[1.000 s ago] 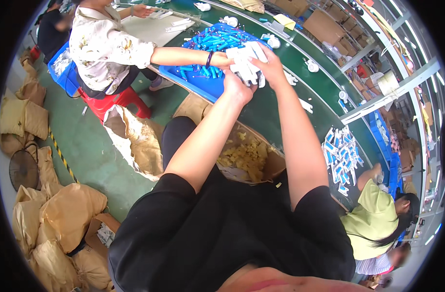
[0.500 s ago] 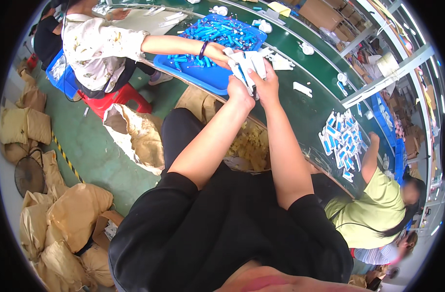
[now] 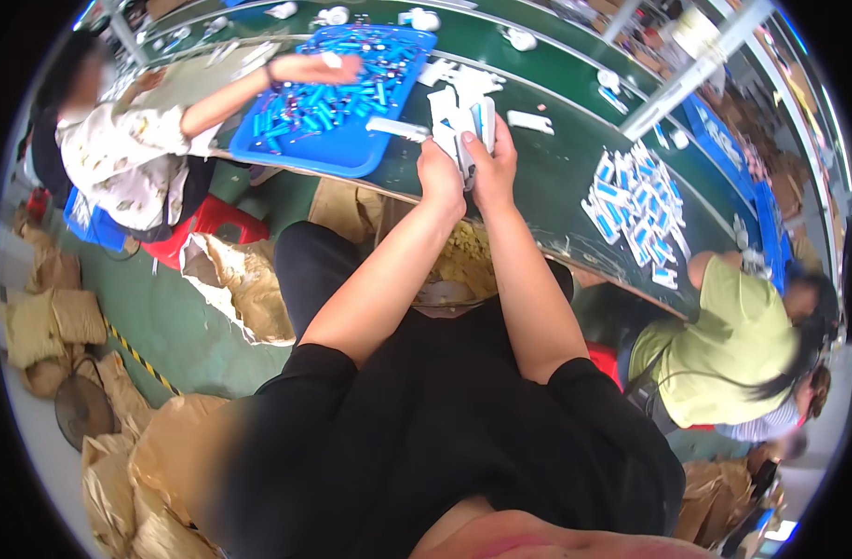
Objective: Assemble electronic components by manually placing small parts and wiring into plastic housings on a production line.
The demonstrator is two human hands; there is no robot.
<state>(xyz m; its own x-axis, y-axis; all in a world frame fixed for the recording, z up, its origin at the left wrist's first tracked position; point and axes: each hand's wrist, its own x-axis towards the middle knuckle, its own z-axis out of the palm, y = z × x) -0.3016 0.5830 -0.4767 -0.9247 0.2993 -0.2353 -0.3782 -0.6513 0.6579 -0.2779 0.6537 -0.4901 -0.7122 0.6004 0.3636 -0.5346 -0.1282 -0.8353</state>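
My left hand (image 3: pixel 439 179) and my right hand (image 3: pixel 493 175) are closed together around a bundle of slim white plastic casings (image 3: pixel 446 110) above the green bench. A strip of blue shows inside one casing by my right fingers. Another white casing (image 3: pixel 398 129) sticks out sideways from beside my left hand toward the blue tray (image 3: pixel 351 170); whether I grip it cannot be made out. The tray, left of my hands, holds many blue cylindrical cells (image 3: pixel 325 116) with wires. Loose white casings (image 3: pixel 473 80) lie just beyond my fingers, and a single casing (image 3: pixel 530 121) lies to the right.
A co-worker's hand (image 3: pixel 328 68) is over the tray. Filled blue-and-white casings (image 3: pixel 633 207) form a pile at right, near a co-worker in a green shirt (image 3: pixel 733 345). Small white devices (image 3: pixel 519 38) sit on the far belt. An open sack (image 3: pixel 235 289) stands at lower left.
The co-worker's hand has left the casings in my hands and moved left over the tray. My hands still hold the bundle. The view has shifted, and the casing pointing toward the tray now shows.
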